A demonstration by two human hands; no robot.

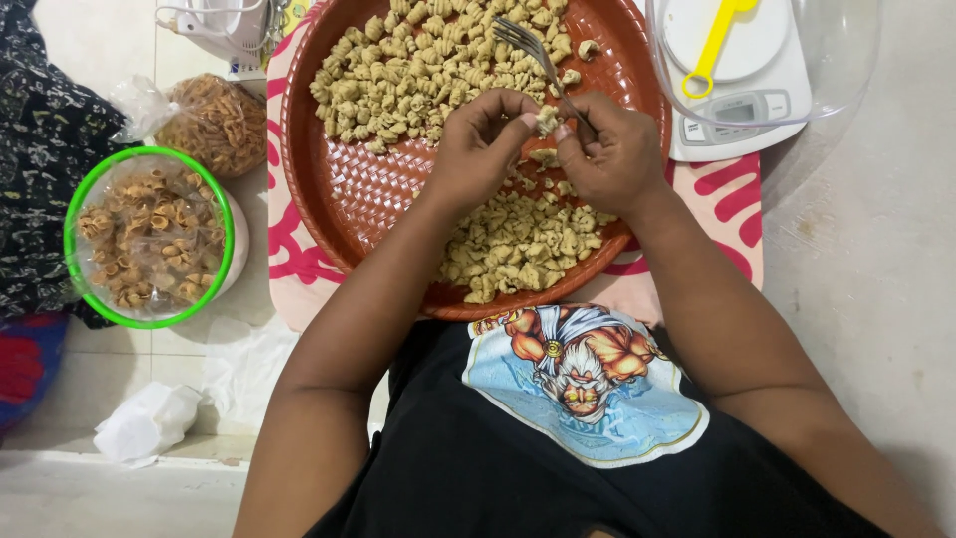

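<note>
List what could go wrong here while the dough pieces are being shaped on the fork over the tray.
1. The dough piece is pinched only by fingertips of the left hand against the fork; it could drop and dent pieces below.
2. The right hand holds the fork low on its handle, so the tines may slip.
3. The tray sits at the person's lap edge and could tip.

pale tiled floor [876, 259], pink patterned mat [732, 199], green-rimmed bowl [149, 237], bagged snacks [214, 120], crumpled tissue [144, 423]
</note>
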